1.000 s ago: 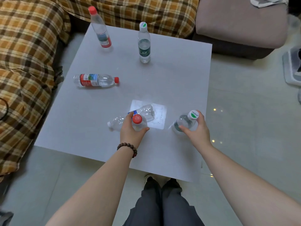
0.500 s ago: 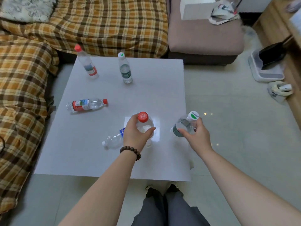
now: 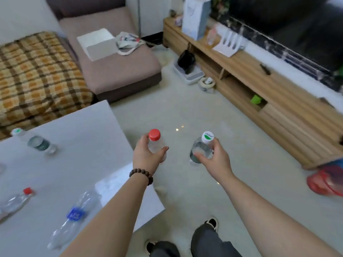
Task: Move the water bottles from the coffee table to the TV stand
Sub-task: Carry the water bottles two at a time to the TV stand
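Observation:
My left hand [image 3: 145, 156] grips a clear bottle with a red cap [image 3: 155, 139], held upright over the floor just past the coffee table's right edge. My right hand [image 3: 216, 160] grips a bottle with a white and green cap [image 3: 203, 147], also upright above the floor. The white coffee table [image 3: 78, 164] fills the lower left. On it stand or lie a green-label bottle [image 3: 37, 142], a red-capped bottle on its side [image 3: 14, 202] and a blue-label bottle on its side [image 3: 74, 216]. The wooden TV stand [image 3: 274, 93] runs along the right.
A white bag [image 3: 194, 15], papers and a small bottle sit on the TV stand's far end, under a dark TV. A plaid sofa and a brown ottoman with a white box lie beyond the table. A red bag [image 3: 326, 180] and a grey tray [image 3: 189, 76] are on the floor.
Both hands lifted their bottles off the coffee table and carried them right, over the floor. The view swung right, bringing the TV stand into sight.

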Tool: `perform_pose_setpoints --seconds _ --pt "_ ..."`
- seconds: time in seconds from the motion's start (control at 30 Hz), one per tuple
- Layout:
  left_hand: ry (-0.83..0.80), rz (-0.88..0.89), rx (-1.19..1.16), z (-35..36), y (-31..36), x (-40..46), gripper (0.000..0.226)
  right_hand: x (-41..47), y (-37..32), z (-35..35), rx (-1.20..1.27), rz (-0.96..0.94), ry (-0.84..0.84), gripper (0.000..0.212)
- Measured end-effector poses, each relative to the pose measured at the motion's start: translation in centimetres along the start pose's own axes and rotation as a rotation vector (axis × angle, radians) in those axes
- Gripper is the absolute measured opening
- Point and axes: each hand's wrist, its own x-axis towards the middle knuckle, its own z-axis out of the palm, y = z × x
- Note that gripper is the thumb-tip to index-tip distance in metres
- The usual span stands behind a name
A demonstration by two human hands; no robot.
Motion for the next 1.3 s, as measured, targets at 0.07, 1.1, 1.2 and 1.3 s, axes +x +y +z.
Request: perform_pose_setpoints --seconds 0.07,1.1,1.2,1.3 --pt "-0.055 0.046 0.027 4.2 2.7 -0.1 0.054 0.6 2.4 -4.4 0.013 0.049 0.085 0.05" --pt "-0.655 0.408 0.157 54.1 29.7 6.3 0.057 15.5 24.9 -41.5 0.12 0.44 0.736 0.055" --pt "-0.674 0.421 0.154 58.0 31.6 10.3 0.058 20.7 25.9 -43.3 0.138 0.449 0.771 0.048" --pt "-0.709 0.416 0.16 61.8 33.8 14.8 0.057 26.3 26.4 -45.4 0.127 0.486 0.805 0.045"
